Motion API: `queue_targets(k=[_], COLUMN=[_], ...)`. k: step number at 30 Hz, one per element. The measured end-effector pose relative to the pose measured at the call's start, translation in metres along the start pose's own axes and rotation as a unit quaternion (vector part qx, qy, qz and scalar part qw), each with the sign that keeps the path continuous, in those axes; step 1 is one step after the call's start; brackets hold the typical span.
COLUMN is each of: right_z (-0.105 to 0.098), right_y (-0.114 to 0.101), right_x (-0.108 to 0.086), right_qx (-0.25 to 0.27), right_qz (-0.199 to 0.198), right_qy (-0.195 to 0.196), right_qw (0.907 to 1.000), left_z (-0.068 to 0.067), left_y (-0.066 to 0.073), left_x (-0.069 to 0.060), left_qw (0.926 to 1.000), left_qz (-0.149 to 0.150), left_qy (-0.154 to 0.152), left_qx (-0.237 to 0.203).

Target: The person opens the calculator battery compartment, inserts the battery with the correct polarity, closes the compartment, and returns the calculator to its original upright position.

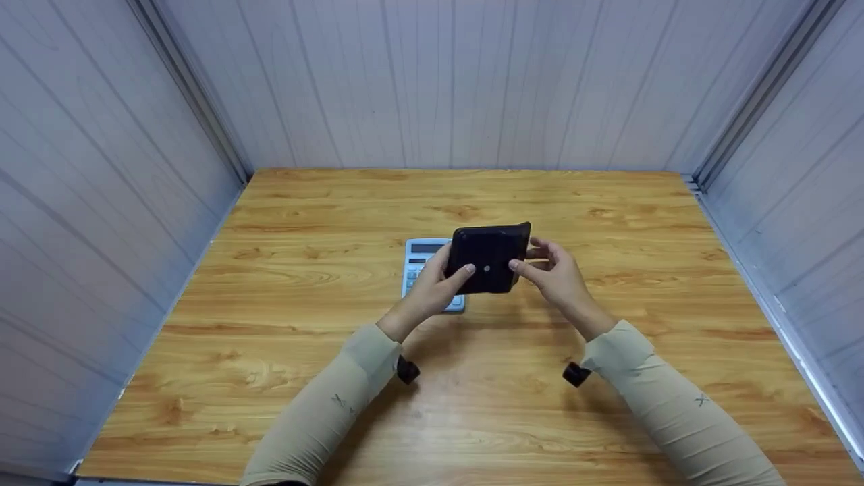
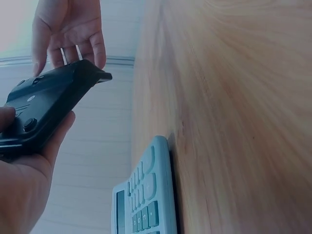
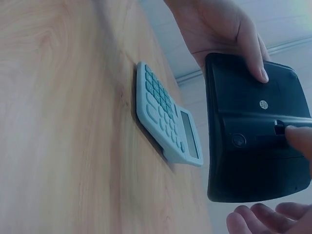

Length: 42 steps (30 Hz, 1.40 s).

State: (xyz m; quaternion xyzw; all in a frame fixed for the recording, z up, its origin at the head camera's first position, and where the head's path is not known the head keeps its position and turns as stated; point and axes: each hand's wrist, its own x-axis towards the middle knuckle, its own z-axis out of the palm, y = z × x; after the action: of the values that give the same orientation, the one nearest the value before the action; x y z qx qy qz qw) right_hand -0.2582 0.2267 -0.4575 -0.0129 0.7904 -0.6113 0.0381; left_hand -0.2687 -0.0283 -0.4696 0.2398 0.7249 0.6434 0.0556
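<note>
Held above the table is a black calculator, its back facing up, with a round sticker, a rubber foot and a small latch. My left hand grips its left side, thumb on the back and fingers underneath. With the thumb, my right hand touches the latch on the back. The other right fingers are extended past the edge, apart from the casing in the right wrist view. A light blue calculator lies keys up on the table below, partly hidden in the head view by the left hand and the black calculator.
The wood-grain table stands within pale panel walls at the back and both sides. Black wrist cameras hang below the sleeves, close over the tabletop.
</note>
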Motion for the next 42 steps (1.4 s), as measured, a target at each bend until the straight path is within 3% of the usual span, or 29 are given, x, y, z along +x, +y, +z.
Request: queue_targets(k=[3, 6, 9, 12, 17, 22, 27, 32, 38, 42], right_z=[-0.001, -0.002, -0.003, -0.004, -0.005, -0.007, -0.008, -0.010, -0.014, -0.016], right_y=[-0.003, -0.006, -0.008, -0.011, -0.014, -0.017, -0.022, -0.028, -0.031, -0.031], right_x=[-0.001, -0.001, 0.000, 0.001, 0.003, 0.003, 0.002, 0.002, 0.005, 0.006], right_qx=[0.009, 0.019, 0.030, 0.041, 0.079, 0.125, 0.175, 0.235, 0.299, 0.333], right_qz=[0.006, 0.002, 0.000, 0.004, 0.009, 0.017, 0.033, 0.058, 0.114, 0.157], right_qy=[-0.003, -0.002, 0.000, 0.003, 0.005, -0.001, -0.021, -0.057, -0.106, -0.117], right_qw=[0.9999, 0.9998, 0.9996, 0.9991, 0.9968, 0.9920, 0.9839, 0.9686, 0.9415, 0.9224], left_z=[0.000, 0.000, 0.001, 0.003, 0.004, 0.005, 0.007, 0.008, 0.007, 0.006], left_y=[0.001, 0.000, 0.000, 0.001, 0.000, 0.000, 0.002, 0.005, 0.005, 0.004], left_x=[-0.001, -0.001, -0.001, -0.001, -0.001, -0.001, -0.002, 0.000, 0.001, 0.001], left_qw=[0.9986, 0.9917, 0.9796, 0.9621, 0.9159, 0.8580, 0.8015, 0.7607, 0.7072, 0.6813], left_qz=[0.028, 0.067, 0.104, 0.135, 0.193, 0.251, 0.285, 0.311, 0.312, 0.311], left_qy=[0.010, 0.023, 0.032, 0.039, 0.049, 0.061, 0.063, 0.055, 0.038, 0.023], left_qx=[0.042, 0.107, 0.169, 0.234, 0.348, 0.444, 0.522, 0.567, 0.634, 0.662])
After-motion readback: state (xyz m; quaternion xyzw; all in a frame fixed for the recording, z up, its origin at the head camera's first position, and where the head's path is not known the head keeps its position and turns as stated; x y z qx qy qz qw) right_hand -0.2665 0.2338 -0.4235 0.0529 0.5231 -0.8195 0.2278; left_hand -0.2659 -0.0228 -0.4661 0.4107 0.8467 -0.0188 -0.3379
